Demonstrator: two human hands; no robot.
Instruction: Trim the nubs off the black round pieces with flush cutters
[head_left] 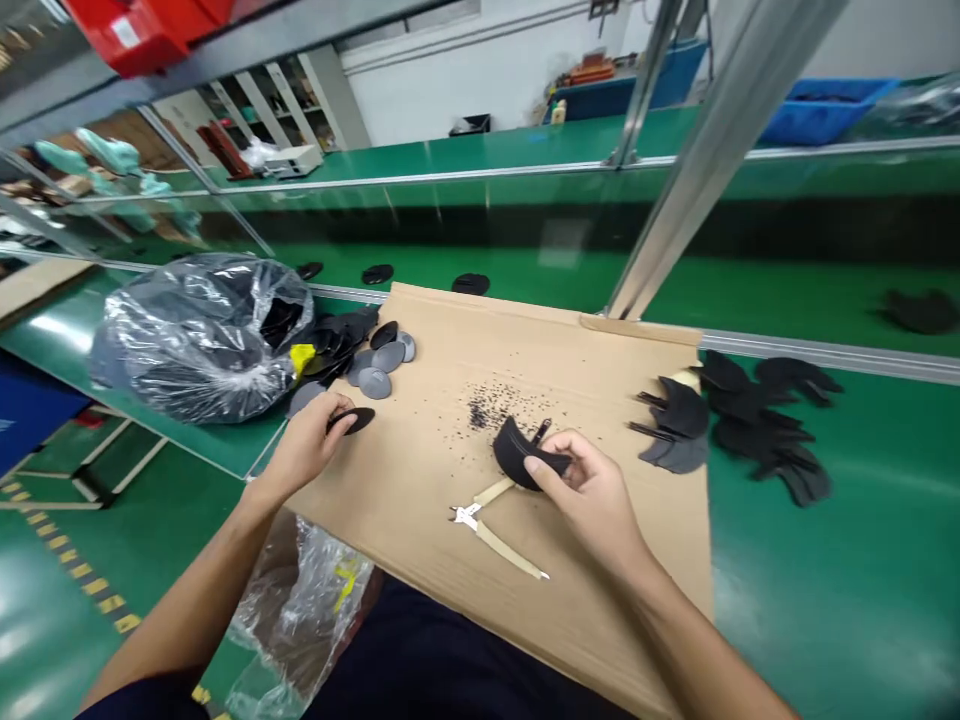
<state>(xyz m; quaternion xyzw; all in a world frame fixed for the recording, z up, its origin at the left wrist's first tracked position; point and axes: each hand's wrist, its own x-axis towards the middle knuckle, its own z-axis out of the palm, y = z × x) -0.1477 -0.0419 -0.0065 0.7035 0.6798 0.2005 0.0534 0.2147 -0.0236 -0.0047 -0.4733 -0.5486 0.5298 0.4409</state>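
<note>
My left hand [309,443] pinches a small black oval piece [355,419] at the left edge of a cardboard sheet [450,340]. My right hand [592,490] grips a curved black rubber piece [519,455] above the sheet's middle. Beneath that hand, a pair of snips with tan handles [495,530] lies on the cardboard. Black crumbs [487,408] are scattered just beyond it. A small heap of grey and black oval pieces [379,360] lies past my left hand.
A clear plastic bag of black parts [202,335] sits at the left on the green bench [825,560]. Several trimmed black pieces [742,420] are piled at the right of the cardboard. A slanted metal post [697,170] rises behind. Another plastic bag [300,610] hangs near my lap.
</note>
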